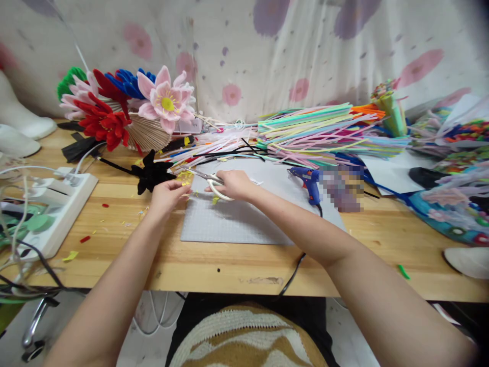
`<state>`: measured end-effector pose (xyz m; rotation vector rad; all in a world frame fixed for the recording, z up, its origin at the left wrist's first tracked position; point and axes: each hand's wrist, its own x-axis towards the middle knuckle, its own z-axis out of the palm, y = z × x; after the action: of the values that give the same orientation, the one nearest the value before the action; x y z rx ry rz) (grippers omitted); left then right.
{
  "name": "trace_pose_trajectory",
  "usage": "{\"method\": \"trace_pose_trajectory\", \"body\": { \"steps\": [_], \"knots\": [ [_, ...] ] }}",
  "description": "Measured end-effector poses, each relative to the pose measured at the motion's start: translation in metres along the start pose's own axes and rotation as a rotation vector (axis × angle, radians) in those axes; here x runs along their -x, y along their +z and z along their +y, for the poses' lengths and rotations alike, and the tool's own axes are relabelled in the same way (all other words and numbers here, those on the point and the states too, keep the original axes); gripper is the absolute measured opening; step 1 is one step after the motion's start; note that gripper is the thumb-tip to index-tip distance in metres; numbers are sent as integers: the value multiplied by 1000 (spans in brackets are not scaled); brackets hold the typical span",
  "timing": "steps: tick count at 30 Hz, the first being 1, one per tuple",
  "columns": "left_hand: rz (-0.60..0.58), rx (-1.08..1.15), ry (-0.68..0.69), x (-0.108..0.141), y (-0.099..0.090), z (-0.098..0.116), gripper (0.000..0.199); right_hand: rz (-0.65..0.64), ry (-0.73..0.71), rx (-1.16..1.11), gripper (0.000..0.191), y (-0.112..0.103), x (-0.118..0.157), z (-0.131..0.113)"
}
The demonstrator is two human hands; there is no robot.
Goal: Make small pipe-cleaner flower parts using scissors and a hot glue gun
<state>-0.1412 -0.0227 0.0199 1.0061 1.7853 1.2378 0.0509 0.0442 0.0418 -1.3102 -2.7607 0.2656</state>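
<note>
My right hand is closed round the white-handled scissors over the upper left of the grey cutting mat. The blades point left. Just left of them, my left hand has its thumb and fingers pinched together near small yellow pieces; what it grips, if anything, is too small to name. Beside my left hand lies a black fuzzy flower with a long stem. A blue glue gun rests at the mat's right side.
Fuzzy-stem flowers and a woven fan stand at the back left. A white power strip with cables lies left. Bundles of coloured stems line the back. A black cord crosses the front edge.
</note>
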Motion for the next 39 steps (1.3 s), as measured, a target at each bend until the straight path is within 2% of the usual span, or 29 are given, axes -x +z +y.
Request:
{"method": "trace_pose_trajectory", "body": {
  "steps": [2,5,9,11,15,19,21,24,26,31,35,39],
  "knots": [
    [60,-266,75,-3,-6,-1,27,-29,27,-13,68,-5,0,0],
    [90,-532,217,-7,-14,0,24,-26,33,-18,68,-11,1,1],
    [141,-929,636,-12,-19,3,13,-1,50,-5,66,-13,4,4],
    [102,-1068,798,-13,-19,4,15,11,52,7,65,-13,5,4],
    [32,-1189,974,-12,-18,7,24,17,37,35,65,-12,8,1],
    [-176,-1164,1117,-13,-23,15,28,6,44,50,66,-8,9,-1],
    [-104,-1118,1075,-15,-28,17,27,20,75,39,67,-6,10,1],
    [59,-1020,901,-14,-35,17,19,42,133,8,67,-5,14,7],
    [86,-941,784,-10,-34,14,14,50,163,-3,67,-6,18,12],
    [35,-573,495,8,-17,10,12,41,238,-9,61,-11,35,35],
    [-100,-169,206,15,1,13,20,74,406,-22,56,-17,50,61],
    [-181,5,120,15,17,16,26,63,599,-32,46,-19,63,85]
  ]
}}
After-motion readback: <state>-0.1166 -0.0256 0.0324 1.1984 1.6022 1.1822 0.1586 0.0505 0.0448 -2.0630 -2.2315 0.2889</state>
